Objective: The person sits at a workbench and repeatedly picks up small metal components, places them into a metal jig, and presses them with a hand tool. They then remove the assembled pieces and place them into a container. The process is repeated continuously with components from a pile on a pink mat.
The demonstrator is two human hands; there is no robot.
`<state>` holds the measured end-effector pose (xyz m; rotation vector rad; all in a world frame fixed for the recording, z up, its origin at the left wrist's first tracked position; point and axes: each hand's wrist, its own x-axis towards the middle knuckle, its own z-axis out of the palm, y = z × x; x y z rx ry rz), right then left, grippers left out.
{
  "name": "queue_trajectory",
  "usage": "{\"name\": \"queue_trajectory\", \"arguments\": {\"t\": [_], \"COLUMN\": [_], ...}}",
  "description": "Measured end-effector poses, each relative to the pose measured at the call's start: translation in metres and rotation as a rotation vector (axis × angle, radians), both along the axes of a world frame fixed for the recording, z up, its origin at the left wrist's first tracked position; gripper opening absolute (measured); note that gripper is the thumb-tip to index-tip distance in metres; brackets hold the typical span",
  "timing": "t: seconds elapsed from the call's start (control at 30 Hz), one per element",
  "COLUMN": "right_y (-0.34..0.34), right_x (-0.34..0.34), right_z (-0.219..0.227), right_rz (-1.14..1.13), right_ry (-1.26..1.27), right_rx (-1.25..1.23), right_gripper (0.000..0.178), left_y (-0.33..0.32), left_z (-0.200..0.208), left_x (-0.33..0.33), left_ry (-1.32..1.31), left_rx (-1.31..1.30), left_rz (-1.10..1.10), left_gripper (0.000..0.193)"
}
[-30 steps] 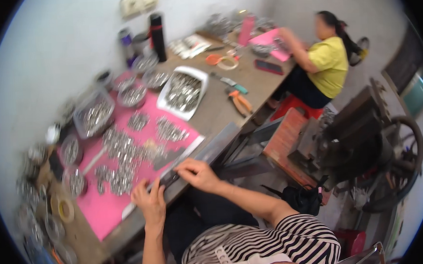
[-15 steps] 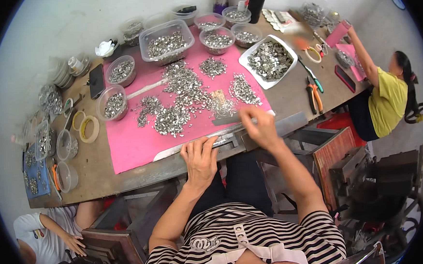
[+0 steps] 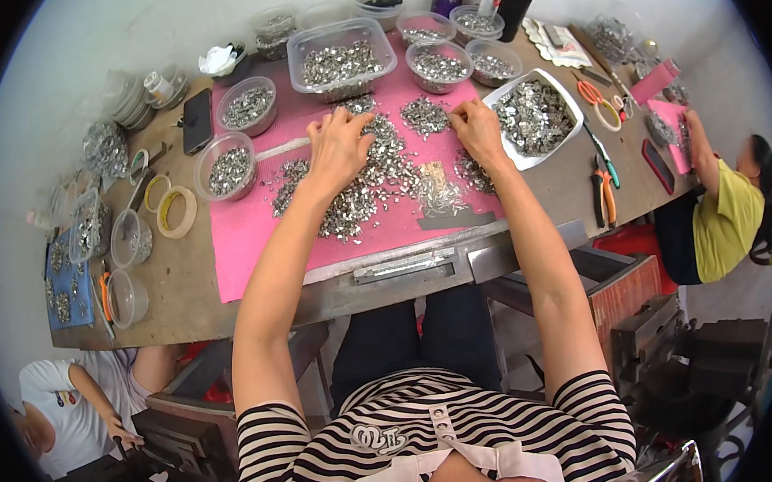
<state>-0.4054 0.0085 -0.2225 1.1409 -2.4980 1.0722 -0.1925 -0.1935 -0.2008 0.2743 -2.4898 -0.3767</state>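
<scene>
My left hand [image 3: 338, 151] is over the big heap of small shiny metal pieces [image 3: 357, 194] on the pink mat [image 3: 246, 258], fingers apart and bent downward. My right hand [image 3: 479, 135] is between a small round heap of pieces [image 3: 424, 115] and the white tray [image 3: 520, 158] of metal parts. Its fingers are bent together; whatever is in them is too small to make out. Under my right forearm lies another heap [image 3: 473, 172], partly hidden. Thin slivers [image 3: 441, 200] and a flat grey strip [image 3: 455, 221] lie nearer me, beside a metal fixture [image 3: 405, 268] at the table edge.
A clear rectangular tub [image 3: 342, 62] and several round tubs [image 3: 248, 105] of metal pieces line the back. Tape rolls [image 3: 176, 211] and a phone [image 3: 197, 122] lie left; orange-handled pliers [image 3: 603, 194] lie right. Co-workers sit at right [image 3: 730, 224] and lower left [image 3: 86, 401].
Both hands have left the fixture at the table edge and reached forward over the mat, the left to the big heap, the right beside the white tray. The view has shifted slightly.
</scene>
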Motion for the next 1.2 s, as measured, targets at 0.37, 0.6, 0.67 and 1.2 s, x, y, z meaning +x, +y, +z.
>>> {"name": "queue_trajectory", "arguments": {"t": [0.37,0.6,0.67,1.2], "right_y": [0.026,0.106,0.115,0.122], "right_x": [0.038,0.16,0.183,0.206], "right_z": [0.04,0.045,0.043,0.03], "right_rz": [0.069,0.375,0.397,0.345], "right_ry": [-0.305,-0.674,-0.643,-0.409], "right_rx": [-0.1,-0.169,-0.197,-0.167], "right_gripper": [0.016,0.015,0.01,0.01], "left_y": [-0.015,0.016,0.043,0.105], "left_z": [-0.003,0.02,0.017,-0.003], "left_x": [-0.021,0.017,0.039,0.098], "left_ry": [0.069,0.081,0.053,-0.082], "left_rx": [0.246,0.406,0.376,0.229], "left_rz": [-0.062,-0.044,-0.153,-0.223], "left_gripper": [0.015,0.012,0.009,0.009]}}
